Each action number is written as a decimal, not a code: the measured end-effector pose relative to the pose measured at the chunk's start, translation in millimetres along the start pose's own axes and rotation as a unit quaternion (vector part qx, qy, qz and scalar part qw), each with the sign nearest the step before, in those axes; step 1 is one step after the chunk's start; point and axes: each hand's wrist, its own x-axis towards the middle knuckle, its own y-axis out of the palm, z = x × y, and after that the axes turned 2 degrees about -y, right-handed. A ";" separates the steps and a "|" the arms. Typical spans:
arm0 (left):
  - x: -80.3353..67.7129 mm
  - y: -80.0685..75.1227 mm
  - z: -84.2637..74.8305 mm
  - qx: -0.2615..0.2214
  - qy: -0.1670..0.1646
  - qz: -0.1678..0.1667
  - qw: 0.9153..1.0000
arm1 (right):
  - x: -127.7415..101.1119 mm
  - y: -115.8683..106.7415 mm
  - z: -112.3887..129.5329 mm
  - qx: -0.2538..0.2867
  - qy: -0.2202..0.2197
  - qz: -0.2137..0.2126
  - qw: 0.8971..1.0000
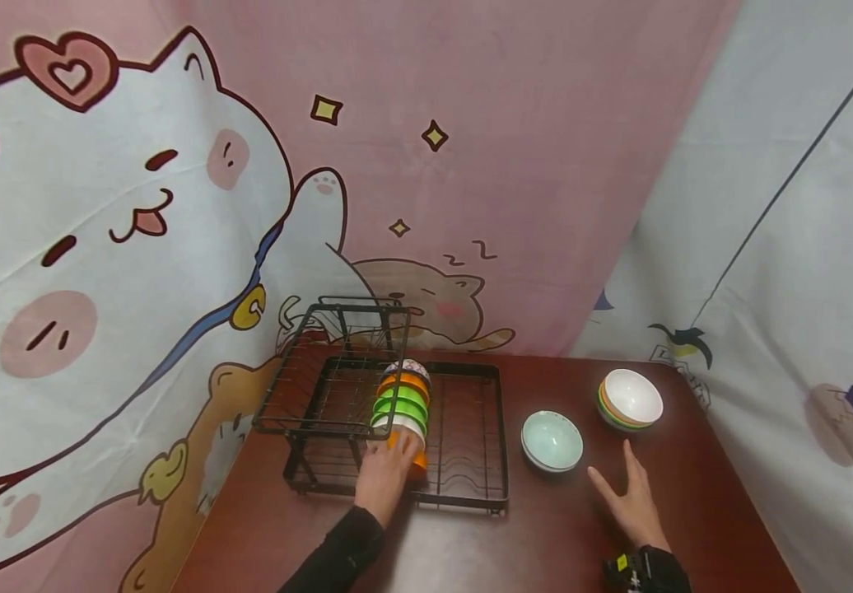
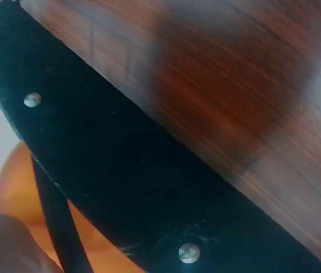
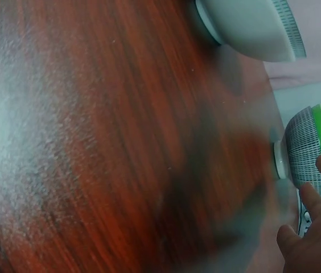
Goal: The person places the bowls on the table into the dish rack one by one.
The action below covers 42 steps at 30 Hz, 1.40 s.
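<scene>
Left hand (image 1: 385, 473) down at the near end of a row of bowls, right against the closest orange bowl (image 1: 419, 465), with bare fingers partly across it; cannot tell from these views whether actually gripping it or merely resting there. Right hand (image 1: 628, 498) wide apart between thumb and fingers, holding nothing, just short of a stack of bowls (image 1: 632, 397) on the right of the desk (image 1: 471, 552): white on top, orange and green edges beneath, patterned outside at the bottom in the right wrist view.

Row standing on edge in the black wire rack (image 1: 504, 428), beside its raised upper tier (image 1: 300, 358). From far to near: patterned bowl (image 1: 413, 368), another orange bowl (image 1: 413, 383), green bowls (image 1: 404, 403), white bowl (image 1: 412, 426), then the orange one at the left hand. Between rack and stack, upright on the wood-grained surface, pale blue-green bowls (image 1: 552, 441), nested. Behind everything, a pink and white cloth (image 1: 530, 165) with cartoon cats. On the left arm, a dark sleeve (image 1: 345, 543).
</scene>
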 end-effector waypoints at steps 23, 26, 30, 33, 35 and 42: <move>-29.9 -29.0 -12.8 -0.177 0.135 0.005 0.975 | 3.0 -2.6 4.1 0.002 -0.005 0.012 1.000; -54.4 -14.6 -17.5 -0.224 0.174 0.024 0.959 | 2.1 -0.3 -0.6 -0.021 -0.012 0.023 0.999; -82.9 8.0 -20.7 -0.262 0.172 0.106 0.944 | 0.6 5.8 -11.5 -0.055 -0.012 0.041 0.998; -97.4 23.1 -21.2 -0.279 0.156 0.154 0.935 | -0.3 10.6 -18.6 -0.069 -0.025 0.042 0.996; -104.2 30.4 -21.7 -0.287 0.146 0.166 0.932 | -0.5 14.2 -22.5 -0.076 -0.037 0.039 0.996; -111.8 35.5 -22.5 -0.288 0.141 0.157 0.934 | -0.2 24.1 -29.3 -0.097 -0.051 0.026 0.994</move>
